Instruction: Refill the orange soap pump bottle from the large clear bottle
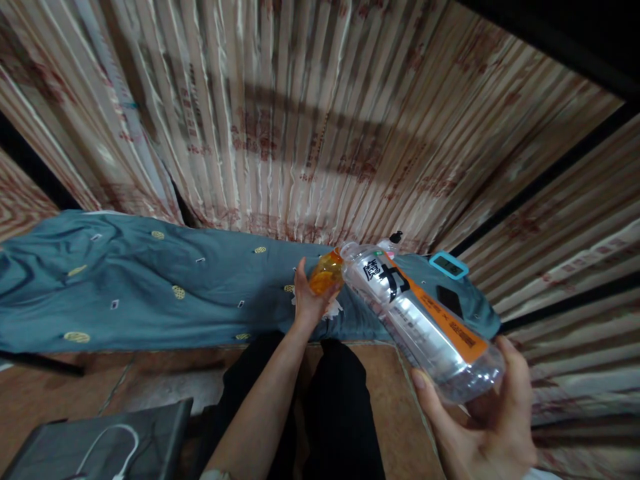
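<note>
My right hand (485, 427) grips the base of a clear plastic bottle (420, 320) with an orange and white label. The bottle is tilted, its neck pointing up and left. Closed around a small orange-yellow bottle (326, 273) is my left hand (313, 297), over the cloth. The mouths of the two bottles meet or nearly meet; I cannot tell if they touch. A crumpled white tissue (332, 309) lies beneath the left hand. No liquid shows clearly in the large bottle.
A teal patterned cloth (130, 287) covers the long surface ahead. At its right are a black-topped bottle (393, 241), a blue-framed digital clock (449, 265) and a dark phone (450, 301). A grey case (150, 433) with a white cable (131, 430) stands lower left. Curtains (300, 120) hang behind.
</note>
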Tool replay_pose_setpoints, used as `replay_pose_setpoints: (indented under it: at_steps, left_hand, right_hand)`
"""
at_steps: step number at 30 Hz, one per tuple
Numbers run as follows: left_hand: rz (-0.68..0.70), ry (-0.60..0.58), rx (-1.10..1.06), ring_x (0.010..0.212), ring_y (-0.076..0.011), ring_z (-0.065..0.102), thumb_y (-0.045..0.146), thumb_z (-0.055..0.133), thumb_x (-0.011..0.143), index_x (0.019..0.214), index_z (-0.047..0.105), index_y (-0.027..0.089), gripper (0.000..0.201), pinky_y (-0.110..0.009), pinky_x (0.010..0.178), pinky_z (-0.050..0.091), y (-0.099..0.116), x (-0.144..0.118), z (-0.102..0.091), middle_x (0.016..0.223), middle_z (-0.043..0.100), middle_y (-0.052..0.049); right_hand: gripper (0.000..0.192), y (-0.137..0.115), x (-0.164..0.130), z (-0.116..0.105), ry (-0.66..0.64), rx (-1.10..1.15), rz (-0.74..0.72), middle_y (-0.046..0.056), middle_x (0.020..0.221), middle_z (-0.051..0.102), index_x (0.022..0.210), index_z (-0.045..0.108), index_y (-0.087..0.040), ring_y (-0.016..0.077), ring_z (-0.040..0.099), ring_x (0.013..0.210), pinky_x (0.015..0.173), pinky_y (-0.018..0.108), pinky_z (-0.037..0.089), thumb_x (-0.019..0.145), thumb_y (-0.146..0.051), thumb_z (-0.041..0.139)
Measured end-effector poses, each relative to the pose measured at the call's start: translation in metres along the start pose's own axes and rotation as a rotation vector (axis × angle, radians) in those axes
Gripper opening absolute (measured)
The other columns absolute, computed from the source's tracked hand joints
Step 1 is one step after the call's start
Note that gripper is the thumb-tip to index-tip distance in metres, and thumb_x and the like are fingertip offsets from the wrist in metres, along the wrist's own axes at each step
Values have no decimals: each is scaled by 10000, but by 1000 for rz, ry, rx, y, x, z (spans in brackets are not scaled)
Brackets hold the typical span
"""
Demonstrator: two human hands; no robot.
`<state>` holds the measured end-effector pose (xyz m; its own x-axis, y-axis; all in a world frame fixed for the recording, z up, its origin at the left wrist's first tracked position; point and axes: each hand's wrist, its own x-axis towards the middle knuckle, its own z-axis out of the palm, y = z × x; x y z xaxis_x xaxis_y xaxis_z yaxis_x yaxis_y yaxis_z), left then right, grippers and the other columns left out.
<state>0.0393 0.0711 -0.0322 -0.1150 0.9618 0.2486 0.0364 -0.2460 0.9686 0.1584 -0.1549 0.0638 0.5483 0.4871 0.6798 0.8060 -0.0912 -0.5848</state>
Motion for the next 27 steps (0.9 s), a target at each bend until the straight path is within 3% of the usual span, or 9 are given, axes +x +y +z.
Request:
replay_pose_setpoints:
  at_steps: [4,7,12,21,27]
  left_hand:
    - [-21,-27,-43,1443,-334,487,432,862,655,1455,395,193,957,-497,1214,381,-2,-1,1,1545,485,-201]
    - [-50,-64,-76,1303,-303,621,413,845,688,1461,377,224,924,-477,1114,494,-2,-2,0,1459,582,-170]
    - [-57,-93,-101,1137,-272,713,398,839,707,1426,427,244,843,-463,1035,557,-1,-5,-2,1275,707,-108]
    - [-61,-43,-58,1238,-311,654,372,825,716,1287,601,209,635,-509,1106,502,-4,-3,6,1320,684,-131]
    - [-75,-63,-78,1188,-299,672,401,812,733,1241,631,207,573,-484,1066,523,0,-2,6,1261,701,-113]
  right_hand:
    - [1038,5,-1,-1,-13,-9,-25,203,1311,667,1553,392,-132,320,745,963,781,416,616,717,-558,835]
    - [1028,7,-1,-2,-4,-38,-60,193,1302,672,1553,403,-135,307,743,946,791,407,613,718,-549,838]
    - [985,-5,3,-4,55,-85,-171,163,1264,678,1549,431,-152,252,728,882,690,323,602,728,-506,845]
    - [1015,-12,4,3,104,-69,-175,147,1227,688,1538,450,-166,239,725,855,654,315,616,684,-509,878]
    - [1109,0,4,-2,-24,18,-140,138,1245,656,1568,398,-217,239,703,850,617,320,611,620,-463,919]
